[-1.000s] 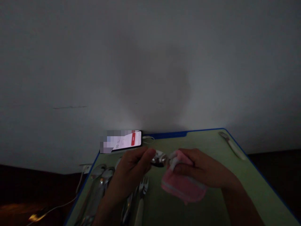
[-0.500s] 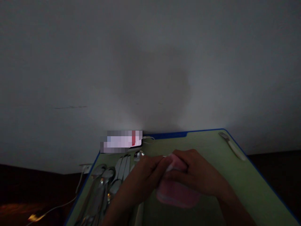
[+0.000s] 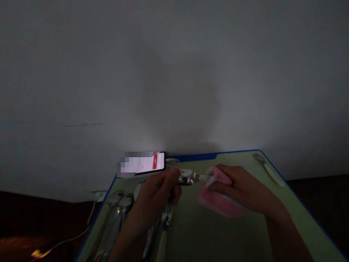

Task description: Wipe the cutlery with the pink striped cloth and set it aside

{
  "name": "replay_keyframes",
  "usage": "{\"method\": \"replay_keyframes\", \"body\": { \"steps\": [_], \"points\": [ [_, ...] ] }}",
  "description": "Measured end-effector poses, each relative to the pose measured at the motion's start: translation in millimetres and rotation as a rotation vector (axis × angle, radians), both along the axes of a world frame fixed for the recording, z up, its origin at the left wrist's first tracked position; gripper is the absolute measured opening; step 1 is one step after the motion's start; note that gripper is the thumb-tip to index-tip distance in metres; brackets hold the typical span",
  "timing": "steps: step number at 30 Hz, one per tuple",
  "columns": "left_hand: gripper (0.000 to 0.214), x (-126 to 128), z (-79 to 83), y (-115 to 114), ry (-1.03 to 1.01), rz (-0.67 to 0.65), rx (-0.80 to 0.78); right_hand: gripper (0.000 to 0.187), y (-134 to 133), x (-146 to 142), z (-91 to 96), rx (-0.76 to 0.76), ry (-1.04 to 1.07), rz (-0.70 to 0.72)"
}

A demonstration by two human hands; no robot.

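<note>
My left hand (image 3: 160, 187) is closed on the metal end of a fork (image 3: 188, 177), its thumb on top. The fork lies sideways between my hands, above the table. Its pale handle runs into a pink cloth (image 3: 222, 203), which my right hand (image 3: 240, 185) grips around it. The cloth's lower part hangs loose, and the fork's tips are partly hidden by my left fingers. Below my left hand, another fork (image 3: 163, 233) with a pale handle lies on the table.
Spoons (image 3: 120, 207) and other cutlery lie on the left of the green, blue-edged table (image 3: 218, 240). A phone (image 3: 151, 163) with a cable rests against the wall (image 3: 174, 72). A separate fork (image 3: 268, 169) lies near the right edge.
My hands were together at the cloth; now they are apart, the right with the cloth further right. The fork's metal end now shows between them, and the fork below is uncovered.
</note>
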State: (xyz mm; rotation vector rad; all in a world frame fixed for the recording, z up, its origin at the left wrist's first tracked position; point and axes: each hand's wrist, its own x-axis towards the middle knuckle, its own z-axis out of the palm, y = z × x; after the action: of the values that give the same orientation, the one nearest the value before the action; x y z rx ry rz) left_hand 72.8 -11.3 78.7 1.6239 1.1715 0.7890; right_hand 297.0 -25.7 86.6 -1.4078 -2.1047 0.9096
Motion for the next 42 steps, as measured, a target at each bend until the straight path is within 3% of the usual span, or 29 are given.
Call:
{"method": "replay_keyframes", "body": {
  "steps": [3, 7, 9, 15, 20, 27, 37, 40, 42],
  "points": [
    [0.027, 1, -2.3, 2, -0.105, -0.018, 0.0, 0.026, 0, 0, 2.3, 0.031, -0.032, -0.041],
    [0.035, -5, 1.1, 2, -0.247, 0.015, 0.034, 0.029, -1, -1, 7.0, 0.022, -0.002, -0.004],
    [0.029, -10, 4.3, 1, -0.239, -0.015, 0.049, 0.03, -2, -1, 9.2, 0.012, 0.016, 0.016],
    [0.035, -15, 10.2, 1, 0.032, -0.037, 0.1, 0.026, -3, 2, 12.2, 0.0, 0.108, -0.006],
    [0.022, -6, 9.3, 3, 0.281, -0.047, 0.231, 0.031, -1, 3, 10.0, -0.105, 0.016, 0.08],
    [0.039, 2, 5.7, 3, 0.546, -0.135, 0.306, 0.029, -5, -3, 9.1, -0.05, -0.071, 0.098],
    [0.037, 6, -2.3, -3, 0.691, -0.217, 0.464, 0.032, -3, -15, 3.4, -0.017, -0.113, 0.13],
    [0.039, 8, -2.3, -4, 0.723, -0.228, 0.459, 0.027, -2, -18, 3.1, -0.037, -0.018, 0.037],
    [0.04, 9, -2.1, -3, 0.728, -0.216, 0.43, 0.04, -2, -20, 2.7, -0.079, 0.119, -0.05]
  ]
}}
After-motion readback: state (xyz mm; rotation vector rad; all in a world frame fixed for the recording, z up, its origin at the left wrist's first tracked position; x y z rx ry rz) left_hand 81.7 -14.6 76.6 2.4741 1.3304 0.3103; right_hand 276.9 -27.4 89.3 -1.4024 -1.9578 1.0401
